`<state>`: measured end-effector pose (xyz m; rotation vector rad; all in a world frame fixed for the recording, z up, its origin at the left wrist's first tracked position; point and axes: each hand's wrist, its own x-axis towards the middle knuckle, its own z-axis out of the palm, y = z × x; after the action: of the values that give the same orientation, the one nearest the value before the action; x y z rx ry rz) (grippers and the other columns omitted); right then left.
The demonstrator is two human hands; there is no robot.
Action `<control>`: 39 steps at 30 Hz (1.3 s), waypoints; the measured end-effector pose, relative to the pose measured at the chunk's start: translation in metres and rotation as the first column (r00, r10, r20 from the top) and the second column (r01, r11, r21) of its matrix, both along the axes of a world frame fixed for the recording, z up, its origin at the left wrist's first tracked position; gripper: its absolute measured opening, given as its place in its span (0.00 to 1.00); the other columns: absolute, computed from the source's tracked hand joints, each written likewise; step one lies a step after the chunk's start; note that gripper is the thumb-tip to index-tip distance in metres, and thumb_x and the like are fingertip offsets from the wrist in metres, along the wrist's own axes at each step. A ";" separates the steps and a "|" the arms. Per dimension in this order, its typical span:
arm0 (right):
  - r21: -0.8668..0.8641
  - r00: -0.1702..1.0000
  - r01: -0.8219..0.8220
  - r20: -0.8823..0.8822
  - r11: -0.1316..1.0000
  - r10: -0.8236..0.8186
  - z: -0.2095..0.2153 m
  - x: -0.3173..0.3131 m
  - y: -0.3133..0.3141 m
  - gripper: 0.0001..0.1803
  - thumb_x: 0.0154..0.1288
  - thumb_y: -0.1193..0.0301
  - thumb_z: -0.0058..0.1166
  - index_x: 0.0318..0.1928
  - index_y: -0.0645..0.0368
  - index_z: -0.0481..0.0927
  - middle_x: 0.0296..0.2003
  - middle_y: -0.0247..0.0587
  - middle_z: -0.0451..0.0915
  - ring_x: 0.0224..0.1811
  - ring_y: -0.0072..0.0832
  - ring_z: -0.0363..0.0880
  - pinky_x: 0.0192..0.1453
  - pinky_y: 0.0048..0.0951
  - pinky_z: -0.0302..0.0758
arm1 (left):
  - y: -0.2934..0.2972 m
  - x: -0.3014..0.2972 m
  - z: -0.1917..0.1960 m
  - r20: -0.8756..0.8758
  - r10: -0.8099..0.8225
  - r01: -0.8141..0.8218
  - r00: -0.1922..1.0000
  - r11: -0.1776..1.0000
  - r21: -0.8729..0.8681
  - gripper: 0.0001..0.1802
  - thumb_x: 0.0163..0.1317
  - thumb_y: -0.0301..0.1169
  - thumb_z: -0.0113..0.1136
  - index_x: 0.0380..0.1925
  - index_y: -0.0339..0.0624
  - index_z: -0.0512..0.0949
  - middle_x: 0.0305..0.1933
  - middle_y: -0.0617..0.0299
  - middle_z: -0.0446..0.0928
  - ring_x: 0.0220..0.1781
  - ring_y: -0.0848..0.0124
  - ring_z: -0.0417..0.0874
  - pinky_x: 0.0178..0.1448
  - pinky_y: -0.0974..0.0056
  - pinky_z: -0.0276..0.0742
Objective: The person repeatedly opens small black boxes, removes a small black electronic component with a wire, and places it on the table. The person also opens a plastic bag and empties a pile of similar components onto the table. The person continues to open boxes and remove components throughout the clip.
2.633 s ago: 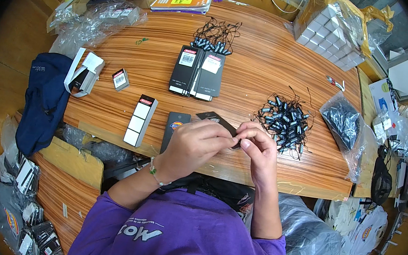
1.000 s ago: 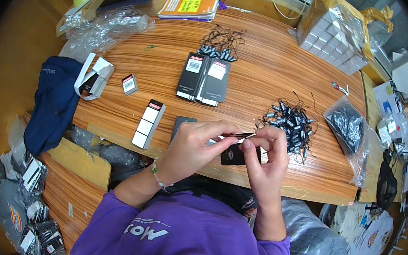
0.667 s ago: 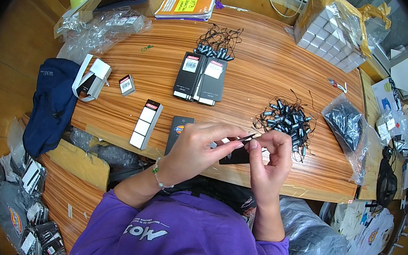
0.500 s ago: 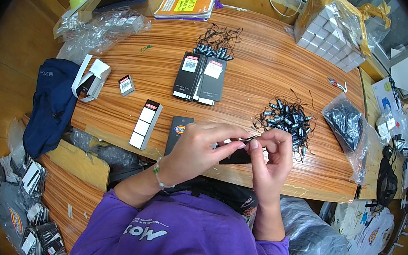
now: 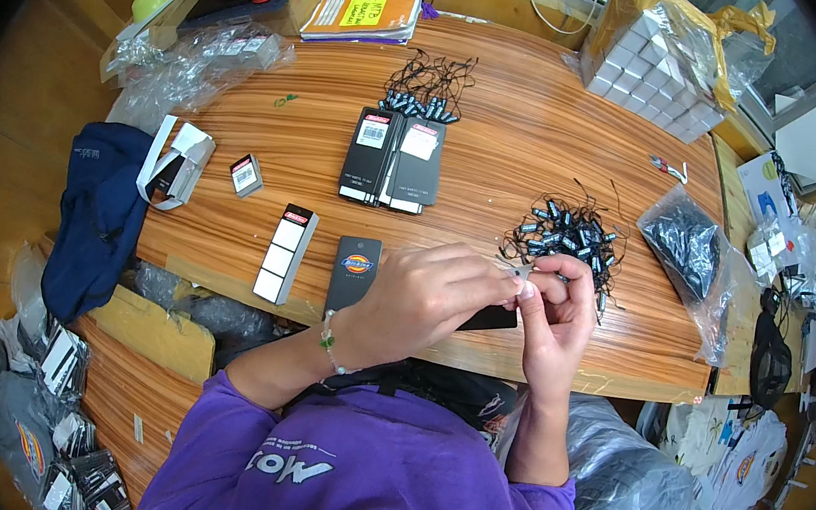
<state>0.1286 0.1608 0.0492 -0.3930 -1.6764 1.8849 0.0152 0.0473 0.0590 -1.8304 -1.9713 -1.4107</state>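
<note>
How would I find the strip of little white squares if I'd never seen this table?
Start at the big wooden table and go to its near edge, left of the person's left hand. Beside the single black tag lies the strip of white stickers. It alone is a long black strip with a row of white squares.

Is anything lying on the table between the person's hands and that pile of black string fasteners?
Nothing visible. The right hand and left hand, pinching a black tag, sit right at the pile, with only bare table between.
</note>
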 end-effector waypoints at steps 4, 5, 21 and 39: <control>-0.069 0.999 -0.041 0.022 0.997 0.043 0.005 0.002 0.006 0.10 0.63 0.80 0.46 0.45 0.66 0.69 0.31 0.35 0.76 0.34 0.17 0.73 0.42 0.18 0.69 | 0.006 -0.002 -0.001 -0.072 0.036 -0.030 0.997 0.996 0.087 0.12 0.43 0.23 0.61 0.31 0.43 0.80 0.33 0.64 0.79 0.33 0.66 0.79 0.34 0.66 0.75; -0.107 0.997 -0.062 0.031 0.992 0.066 0.004 0.004 0.009 0.08 0.64 0.78 0.46 0.43 0.66 0.70 0.32 0.35 0.76 0.36 0.17 0.72 0.43 0.18 0.68 | 0.006 -0.002 -0.001 -0.124 0.056 -0.043 0.991 0.994 0.104 0.11 0.42 0.24 0.61 0.30 0.44 0.81 0.33 0.65 0.79 0.33 0.67 0.79 0.34 0.66 0.74; -0.316 0.849 -0.084 -0.520 0.945 -0.098 0.000 -0.003 0.036 0.04 0.67 0.72 0.44 0.38 0.56 0.64 0.29 0.38 0.67 0.27 0.24 0.64 0.35 0.26 0.64 | 0.002 -0.008 -0.017 -0.070 -0.015 0.025 0.997 0.989 0.149 0.08 0.42 0.18 0.60 0.24 0.40 0.75 0.32 0.59 0.78 0.34 0.63 0.80 0.32 0.66 0.73; -0.523 0.803 -0.484 -0.584 0.701 0.119 -0.007 -0.024 0.011 0.05 0.66 0.71 0.46 0.39 0.56 0.65 0.34 0.40 0.69 0.33 0.28 0.70 0.41 0.29 0.69 | 0.006 -0.008 -0.031 0.317 0.027 -0.019 0.948 0.999 -0.029 0.19 0.46 0.35 0.68 0.34 0.36 0.74 0.39 0.56 0.74 0.44 0.58 0.75 0.50 0.60 0.71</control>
<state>0.1043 0.1721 0.0423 0.1700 -0.7058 2.5341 0.0076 0.0529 0.0276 -1.6687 -2.1531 -1.7765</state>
